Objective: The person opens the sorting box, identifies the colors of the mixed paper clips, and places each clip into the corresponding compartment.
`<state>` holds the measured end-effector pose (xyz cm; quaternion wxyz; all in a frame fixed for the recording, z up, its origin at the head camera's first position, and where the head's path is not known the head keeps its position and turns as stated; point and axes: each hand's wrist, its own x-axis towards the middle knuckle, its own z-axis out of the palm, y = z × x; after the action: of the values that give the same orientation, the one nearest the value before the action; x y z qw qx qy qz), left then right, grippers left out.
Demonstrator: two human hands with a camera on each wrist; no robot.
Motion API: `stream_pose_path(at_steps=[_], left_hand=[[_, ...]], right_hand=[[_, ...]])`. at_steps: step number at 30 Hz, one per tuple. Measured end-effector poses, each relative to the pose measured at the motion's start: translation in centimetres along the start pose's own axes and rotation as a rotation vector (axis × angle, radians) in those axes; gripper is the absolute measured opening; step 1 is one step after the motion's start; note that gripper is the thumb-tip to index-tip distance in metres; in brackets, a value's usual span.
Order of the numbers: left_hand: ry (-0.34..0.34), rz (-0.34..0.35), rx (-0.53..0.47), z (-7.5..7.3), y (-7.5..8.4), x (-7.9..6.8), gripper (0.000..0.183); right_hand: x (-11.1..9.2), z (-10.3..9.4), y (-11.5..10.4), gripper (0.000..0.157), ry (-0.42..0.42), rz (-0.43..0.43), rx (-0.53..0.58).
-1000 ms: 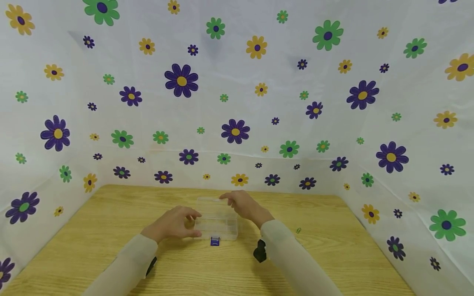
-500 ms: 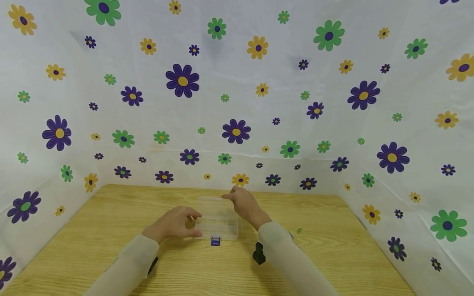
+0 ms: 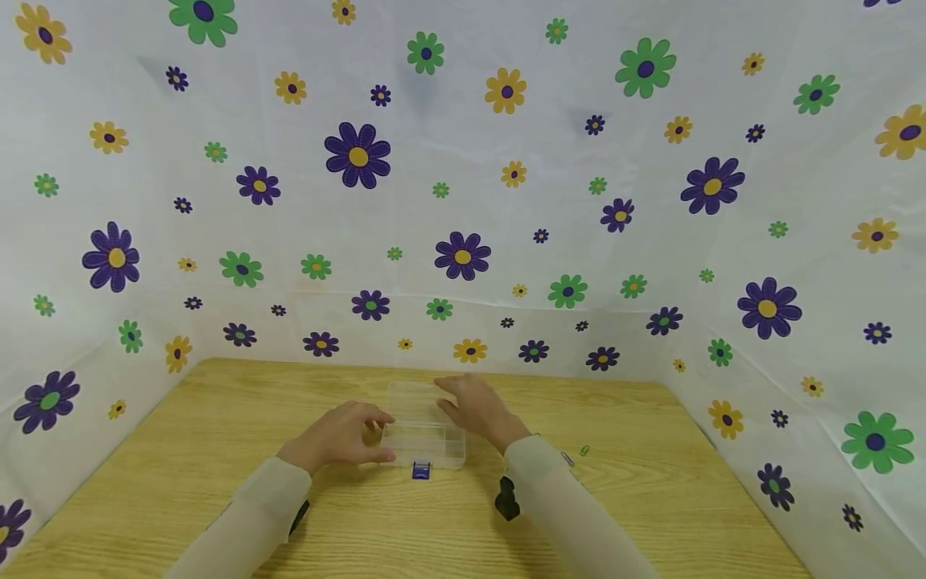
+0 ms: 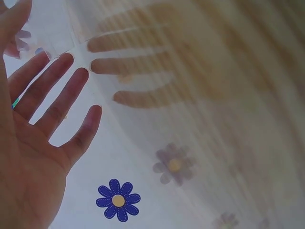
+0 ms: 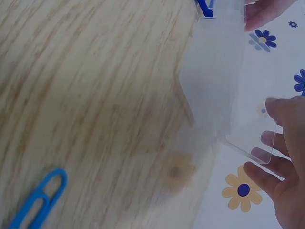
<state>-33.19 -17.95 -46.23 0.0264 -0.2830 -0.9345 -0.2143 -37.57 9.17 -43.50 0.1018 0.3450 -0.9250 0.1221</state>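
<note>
A clear plastic compartment box [image 3: 423, 441] stands on the table with its lid [image 3: 412, 402] raised at the back. One blue latch [image 3: 421, 470] hangs at its front. My left hand [image 3: 340, 438] holds the box's left end, thumb near the front corner and fingers near the back one; the left wrist view shows those fingers [image 4: 57, 90] fairly straight. My right hand [image 3: 481, 410] is at the lid's right edge, thumb and fingers spread apart. Through the clear lid [image 5: 248, 143], the right wrist view shows some right-hand fingertips behind it.
Right of the box lie a green paper clip [image 3: 584, 450] and a blue-looking paper clip [image 3: 567, 458], large in the right wrist view. Part of another clip shows beside my right sleeve [image 3: 557, 490]. A flowered white sheet [image 3: 463, 201] encloses the wooden table [image 3: 405, 539].
The lid has tilted a little further back. My right thumb and fingers have spread from their pinch on its corner. My left hand has stayed at the box.
</note>
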Motion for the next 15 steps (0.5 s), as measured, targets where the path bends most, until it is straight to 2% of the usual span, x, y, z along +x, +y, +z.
stream_pose_path(at_steps=[4, 6, 15], left_hand=[[0.004, 0.011, 0.007, 0.0, -0.1, 0.0, 0.069], [0.009, 0.016, 0.009, 0.1, -0.1, -0.1, 0.069], [0.028, 0.036, 0.018, 0.4, -0.2, 0.0, 0.07]], right_hand=[[-0.3, 0.2, -0.1, 0.053, -0.13, 0.092, 0.039], [-0.3, 0.5, -0.2, 0.057, -0.17, 0.122, 0.046], [-0.4, 1.7, -1.1, 0.064, -0.284, 0.196, 0.034]])
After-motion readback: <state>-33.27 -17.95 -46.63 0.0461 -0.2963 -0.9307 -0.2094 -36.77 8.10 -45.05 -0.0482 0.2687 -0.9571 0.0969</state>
